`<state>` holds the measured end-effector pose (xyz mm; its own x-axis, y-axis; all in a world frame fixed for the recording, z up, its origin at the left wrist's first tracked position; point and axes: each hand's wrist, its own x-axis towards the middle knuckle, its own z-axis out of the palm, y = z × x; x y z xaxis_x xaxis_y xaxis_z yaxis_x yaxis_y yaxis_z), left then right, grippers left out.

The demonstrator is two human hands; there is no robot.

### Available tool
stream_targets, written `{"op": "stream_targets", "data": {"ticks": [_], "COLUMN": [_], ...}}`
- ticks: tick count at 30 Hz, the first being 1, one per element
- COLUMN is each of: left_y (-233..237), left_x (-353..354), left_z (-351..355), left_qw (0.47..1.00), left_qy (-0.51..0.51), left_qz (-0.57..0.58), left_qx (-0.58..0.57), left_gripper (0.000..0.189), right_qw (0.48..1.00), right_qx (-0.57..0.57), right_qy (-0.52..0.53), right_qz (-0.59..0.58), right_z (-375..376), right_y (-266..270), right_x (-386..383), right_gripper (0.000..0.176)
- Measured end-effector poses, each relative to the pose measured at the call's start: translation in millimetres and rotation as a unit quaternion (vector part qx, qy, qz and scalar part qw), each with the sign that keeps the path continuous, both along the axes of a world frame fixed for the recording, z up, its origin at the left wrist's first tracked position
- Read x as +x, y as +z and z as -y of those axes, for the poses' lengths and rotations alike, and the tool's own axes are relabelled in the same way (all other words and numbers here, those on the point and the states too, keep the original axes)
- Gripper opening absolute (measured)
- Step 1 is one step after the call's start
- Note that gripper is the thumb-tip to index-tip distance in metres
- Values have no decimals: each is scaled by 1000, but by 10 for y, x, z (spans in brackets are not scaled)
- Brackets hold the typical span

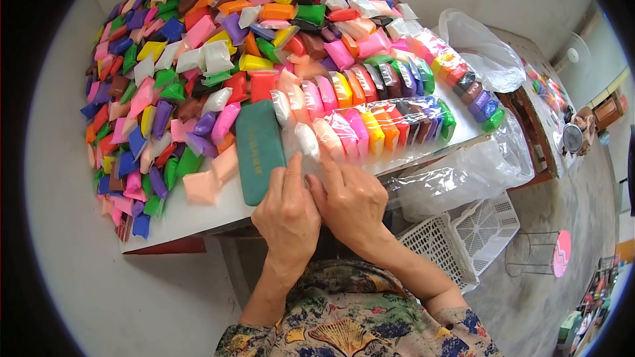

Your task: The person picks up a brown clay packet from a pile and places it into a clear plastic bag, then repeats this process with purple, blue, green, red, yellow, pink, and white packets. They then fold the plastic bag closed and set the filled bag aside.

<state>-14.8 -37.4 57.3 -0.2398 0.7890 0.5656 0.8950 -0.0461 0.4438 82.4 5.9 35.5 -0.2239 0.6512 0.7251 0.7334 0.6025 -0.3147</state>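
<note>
My left hand (287, 215) and my right hand (348, 201) are side by side at the table's front edge, fingers curled and pinched. Both are at the left end of a clear plastic bag (403, 111), apparently gripping its film, though my fingers partly hide the spot. Inside stands a row of soft coloured packets, among them a yellow packet (372, 133). A white packet (305, 139) and a peach packet (328, 137) stand just beyond my fingertips. Left of them lies a flat green case (260, 152) with gold lettering, close to my left hand.
A big heap of coloured packets (192, 59) covers the table's left and back. Behind the bag is another packet row (360, 86); a further bagged row (466, 86) lies right. Loose plastic bags (456, 178) hang off the edge above white crates (436, 244). A pink stool (561, 253) stands right.
</note>
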Motion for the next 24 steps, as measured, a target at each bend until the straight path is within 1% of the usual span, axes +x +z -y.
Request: {"op": "stream_targets", "data": {"ticks": [3, 6, 9, 12, 18, 21, 24], "left_y": [-14, -46, -52, -12, 23, 26, -24], "left_x": [-9, -27, -19, 2, -16, -11, -44], "left_z": [6, -1, -7, 1, 14, 14, -1], "left_qw": [1000, 999, 999, 1000, 1000, 1000, 998], "left_qy": [0, -7, -5, -10, -18, -21, -22], "left_qz": [-2, -41, -47, -6, 2, 2, -54], "left_qx": [-4, 8, 10, 5, -8, -11, 10], "left_gripper": [30, 40, 40, 30, 32, 32, 39], "right_qw": [999, 998, 998, 997, 999, 998, 996], "right_qx": [-31, -24, -23, -20, -14, -42, -33], "right_qy": [-7, -54, -56, -70, -52, -33, -77], "right_qz": [-16, 11, 12, 22, -6, -21, -12], "right_z": [74, 3, -72, -125, -109, -20, -50], "right_y": [79, 53, 14, -57, -45, 42, 51], "right_x": [148, 226, 178, 89, 73, 188, 280], "right_gripper": [24, 21, 18, 17, 17, 18, 20]}}
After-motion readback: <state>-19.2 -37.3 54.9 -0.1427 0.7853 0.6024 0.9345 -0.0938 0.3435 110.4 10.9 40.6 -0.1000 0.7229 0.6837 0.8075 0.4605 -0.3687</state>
